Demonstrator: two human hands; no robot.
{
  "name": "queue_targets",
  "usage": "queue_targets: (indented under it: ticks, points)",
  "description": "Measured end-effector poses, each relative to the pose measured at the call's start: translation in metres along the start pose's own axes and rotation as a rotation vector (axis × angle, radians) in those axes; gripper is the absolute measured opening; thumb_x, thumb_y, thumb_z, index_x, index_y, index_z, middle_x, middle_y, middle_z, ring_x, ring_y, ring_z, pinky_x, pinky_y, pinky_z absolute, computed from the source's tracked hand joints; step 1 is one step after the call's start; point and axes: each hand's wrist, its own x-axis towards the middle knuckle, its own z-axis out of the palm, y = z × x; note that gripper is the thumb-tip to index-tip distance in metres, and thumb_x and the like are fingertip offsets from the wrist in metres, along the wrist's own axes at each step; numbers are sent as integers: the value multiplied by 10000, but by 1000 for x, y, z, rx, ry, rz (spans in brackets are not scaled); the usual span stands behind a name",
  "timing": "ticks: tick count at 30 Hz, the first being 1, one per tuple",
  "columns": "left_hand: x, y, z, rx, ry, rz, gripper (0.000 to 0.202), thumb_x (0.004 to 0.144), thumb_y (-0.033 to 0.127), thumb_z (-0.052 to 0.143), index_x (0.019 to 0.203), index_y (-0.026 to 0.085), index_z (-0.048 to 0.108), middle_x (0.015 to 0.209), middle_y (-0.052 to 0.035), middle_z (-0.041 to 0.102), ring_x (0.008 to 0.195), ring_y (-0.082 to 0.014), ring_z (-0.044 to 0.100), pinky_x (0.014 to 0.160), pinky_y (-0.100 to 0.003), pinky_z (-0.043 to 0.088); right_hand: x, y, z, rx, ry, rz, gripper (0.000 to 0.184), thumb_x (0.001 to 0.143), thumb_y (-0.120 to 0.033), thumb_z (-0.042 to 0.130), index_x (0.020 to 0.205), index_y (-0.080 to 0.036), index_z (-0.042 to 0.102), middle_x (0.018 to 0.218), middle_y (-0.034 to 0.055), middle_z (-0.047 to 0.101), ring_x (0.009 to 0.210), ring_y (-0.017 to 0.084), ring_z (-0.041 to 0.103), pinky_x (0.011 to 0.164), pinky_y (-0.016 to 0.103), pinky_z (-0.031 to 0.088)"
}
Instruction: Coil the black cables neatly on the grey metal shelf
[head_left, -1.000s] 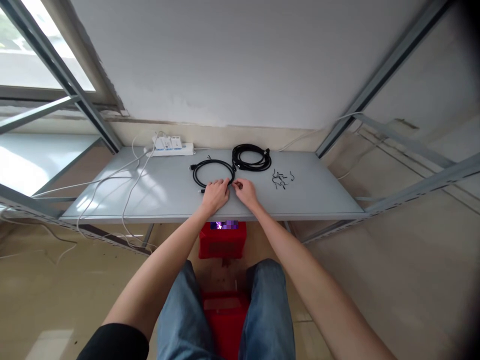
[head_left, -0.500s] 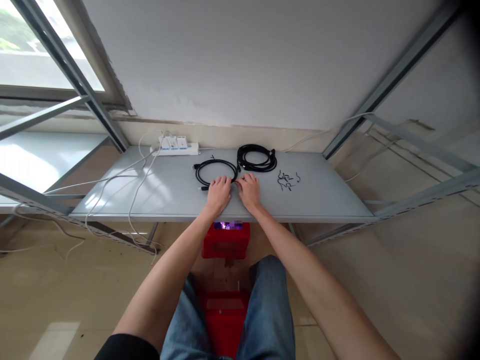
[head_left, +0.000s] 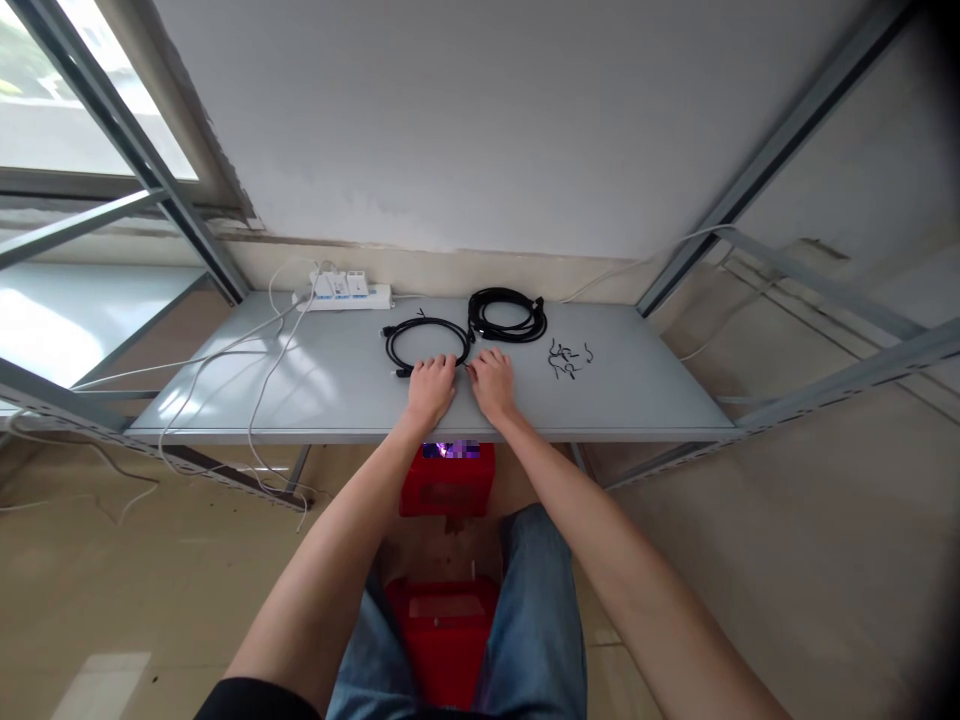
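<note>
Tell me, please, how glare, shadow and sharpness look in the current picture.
Head view: the window is mostly washed out, and glare marks the left of the shelf; head view: the far right edge fades into dark blur; head view: left hand and right hand look fairly clear, but the black cable loop shows little detail.

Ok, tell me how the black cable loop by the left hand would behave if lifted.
The cable loop would probably flex yet spring back, given its smooth curve. It looks thin, so likely light. The plug jutting left may dangle.
</note>
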Motion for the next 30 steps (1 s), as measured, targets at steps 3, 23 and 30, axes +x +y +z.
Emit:
queue_targets:
  ticks: [3,23,30]
  points:
    - [-2,2,-3,2,2,2,382,922,58,524,1278,187,578,1232,-144,687,1178,-301,631,1018,-407,416,-2,-4,-2,-67,-34,-64,331,1058,-104,416,1008,-169,736,1093,157,671,1097,312,519,937,433,386]
    - [-1,-1,-4,21,-10,-7,374,938,80,566,1291,201,569,1220,-131,697,1153,-294,662,1001,-410,424,13,15,23,437,-84,98,256,1048,-201,522,890,-187,723,949,70,714,897,213,587,818,303,408]
    - [2,-4,0,9,-11,20,412,922,66,555,1311,203,564,1213,-125,701,1156,-297,665,1000,-415,425,29,28,18,937,-242,325,136,875,-240,696,789,-172,777,766,18,720,761,170,598,784,282,441]
